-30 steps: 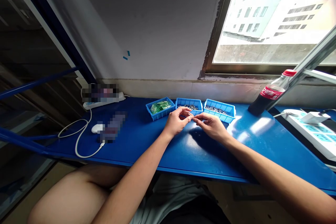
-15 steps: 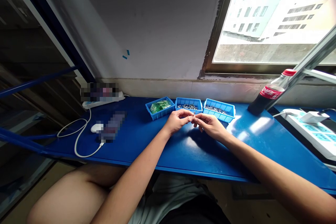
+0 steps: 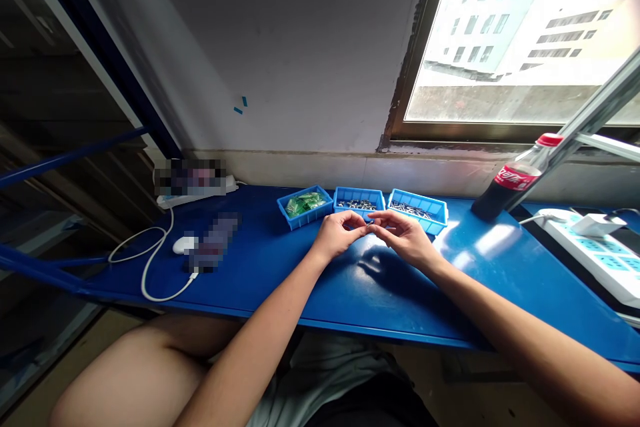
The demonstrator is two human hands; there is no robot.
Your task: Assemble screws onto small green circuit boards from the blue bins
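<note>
My left hand (image 3: 340, 233) and my right hand (image 3: 400, 233) meet fingertip to fingertip above the blue table, just in front of the bins. Both are closed in a pinch around something tiny and dark between them, too small to make out. Behind my left hand is a blue bin (image 3: 359, 193) of small metal parts. Another blue bin (image 3: 440, 213), with longer metal pieces like screws, lies behind my right hand. To the left sits a third blue bin (image 3: 301, 220) holding green plastic packets (image 3: 306, 202).
On the blue table (image 3: 280, 280), a cola bottle (image 3: 515, 180) and a white power strip (image 3: 595, 253) stand at the right. A white cable (image 3: 145, 273), a white mouse-like object (image 3: 185, 245) and a blurred device lie left. A window is behind.
The fingers of my right hand have shifted and arch higher over the pinch. The small upright piece seen earlier between the fingertips is now mostly hidden.
</note>
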